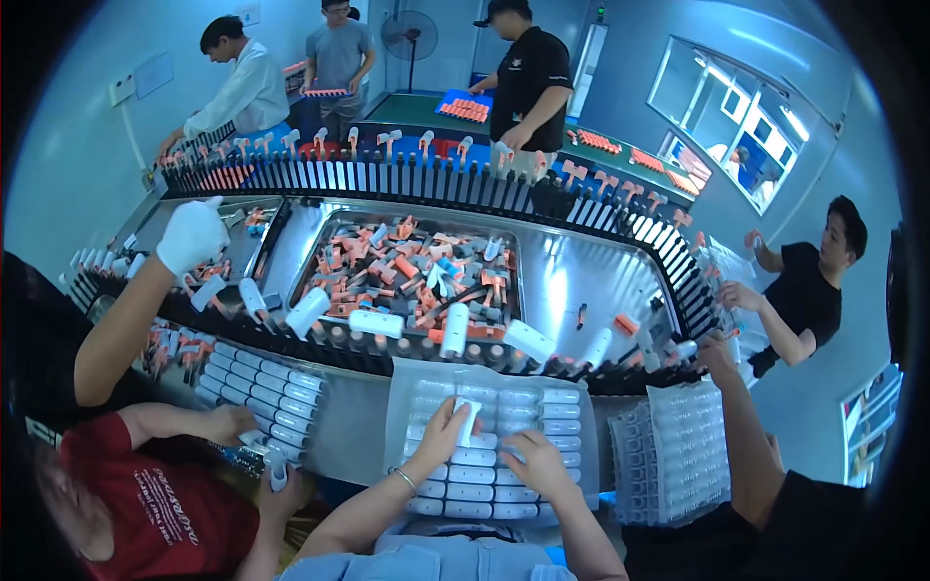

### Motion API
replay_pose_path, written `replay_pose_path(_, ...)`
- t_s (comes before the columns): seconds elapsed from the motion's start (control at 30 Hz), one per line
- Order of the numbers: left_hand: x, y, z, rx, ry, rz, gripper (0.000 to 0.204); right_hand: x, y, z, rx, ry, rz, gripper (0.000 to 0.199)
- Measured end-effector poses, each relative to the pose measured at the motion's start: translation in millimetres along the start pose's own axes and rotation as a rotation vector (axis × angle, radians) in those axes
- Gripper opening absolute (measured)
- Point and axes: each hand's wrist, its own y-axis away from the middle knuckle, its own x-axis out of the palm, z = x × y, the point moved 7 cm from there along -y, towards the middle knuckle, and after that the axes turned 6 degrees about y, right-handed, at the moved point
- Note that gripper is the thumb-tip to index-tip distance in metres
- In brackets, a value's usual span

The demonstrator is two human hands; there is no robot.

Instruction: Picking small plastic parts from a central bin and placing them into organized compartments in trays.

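Observation:
In front of me lies a clear plastic tray (395,397). White rounded casings (469,492) fill its near rows and right column, while cells in its far left part stand bare. My left hand (434,436), a bracelet on its wrist, grips one white casing (469,420) above the tray. Over the tray's right half hovers my right hand (539,465), fingers apart and nothing visible in them. Just beyond, a curved conveyor line carries several white casings (376,322) on upright holders.
A metal bin (518,290) of mixed orange, grey and white parts sits inside the conveyor loop. Stacked clear trays (668,455) stand at my right, beside a co-worker's arm (746,436). At left, a co-worker in red (165,494) works by another filled tray (262,387); a gloved hand (192,237) reaches across.

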Motion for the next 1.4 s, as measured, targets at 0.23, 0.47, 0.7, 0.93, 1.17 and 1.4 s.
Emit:
replay_pose_path(0.23, -7, -12, -1, 0.046, 0.088, -0.015, 0.033, 58, -25, -2, -0.009, 0.256, 0.225, 0.027)
replay_pose_path(0.47, 4, -12, 5, 0.015, 0.001, -0.021, 0.031, 65, -21, -13, -0.027, 0.261, 0.178, 0.033)
replay_pose_path(0.7, -13, -17, 17, 0.062, 0.051, -0.082, 0.033, 29, 8, -46, 0.270, -0.206, 0.018, 0.034)
replay_pose_path(0.93, 19, -10, 19, 0.063, -0.196, 0.056, 0.023, -6, 54, -123, 0.807, -1.037, -0.353, 0.024)
replay_pose_path(1.17, 22, -9, 20, 0.076, -0.202, 0.012, 0.022, -163, 57, -163, 0.575, -0.088, -0.795, 0.022)
replay_pose_path(1.4, 22, -13, 39, 0.094, -0.278, 0.015, 0.023, -212, 39, -256, 0.481, 0.412, -0.817, 0.038)
